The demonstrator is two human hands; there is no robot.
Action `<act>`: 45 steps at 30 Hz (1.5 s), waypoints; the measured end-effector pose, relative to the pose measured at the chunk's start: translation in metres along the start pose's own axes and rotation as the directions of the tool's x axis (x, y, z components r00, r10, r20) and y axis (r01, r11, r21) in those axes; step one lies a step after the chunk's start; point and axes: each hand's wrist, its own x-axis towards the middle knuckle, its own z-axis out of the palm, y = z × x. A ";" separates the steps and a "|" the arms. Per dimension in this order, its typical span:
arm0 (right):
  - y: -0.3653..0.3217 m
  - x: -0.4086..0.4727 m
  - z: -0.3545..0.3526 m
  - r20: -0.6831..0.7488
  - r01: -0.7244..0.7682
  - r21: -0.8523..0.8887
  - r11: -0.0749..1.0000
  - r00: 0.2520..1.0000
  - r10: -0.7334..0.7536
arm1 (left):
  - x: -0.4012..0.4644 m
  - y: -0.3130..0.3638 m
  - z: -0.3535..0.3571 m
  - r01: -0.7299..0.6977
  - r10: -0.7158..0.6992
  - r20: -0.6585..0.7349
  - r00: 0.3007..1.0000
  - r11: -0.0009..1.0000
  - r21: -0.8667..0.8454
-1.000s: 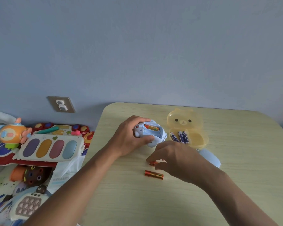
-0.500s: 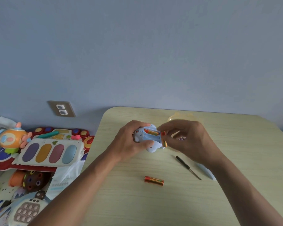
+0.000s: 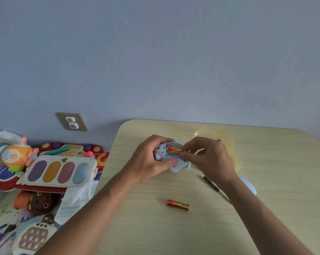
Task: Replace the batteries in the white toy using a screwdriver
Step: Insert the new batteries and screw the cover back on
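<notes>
My left hand (image 3: 151,159) grips the white toy (image 3: 174,167) above the wooden table (image 3: 192,227), its open battery bay turned up. Two orange batteries (image 3: 174,150) lie in the bay. The fingertips of my right hand (image 3: 208,159) pinch one of these at its right end, tilted in the bay. A third orange battery (image 3: 178,205) lies loose on the table nearer to me. The thin black screwdriver (image 3: 211,184) lies on the table, partly under my right wrist.
A yellow bear-shaped box (image 3: 227,138) sits open behind my right hand, mostly hidden. A pale blue cover piece (image 3: 249,184) lies right of my wrist. Several colourful toys (image 3: 59,170) are piled on the floor to the left, below a wall socket (image 3: 72,122).
My right hand picked an orange battery off the table, raised it to the toy and now presses it into the bay. The screwdriver came into sight as the hand lifted.
</notes>
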 end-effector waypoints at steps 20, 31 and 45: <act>-0.003 0.015 0.016 0.174 0.369 -0.462 0.807 0.929 -0.326 | 0.001 -0.001 0.000 -0.038 0.038 -0.004 0.999 0.999 0.023; 0.000 0.010 0.017 0.150 0.360 -0.458 0.812 0.932 -0.329 | 0.001 -0.002 0.001 -0.021 0.021 -0.004 1.000 0.999 0.025; -0.023 -0.047 -0.014 0.508 0.268 -0.202 0.942 0.851 -0.133 | 0.000 0.001 0.002 0.035 -0.034 -0.013 0.999 0.998 0.061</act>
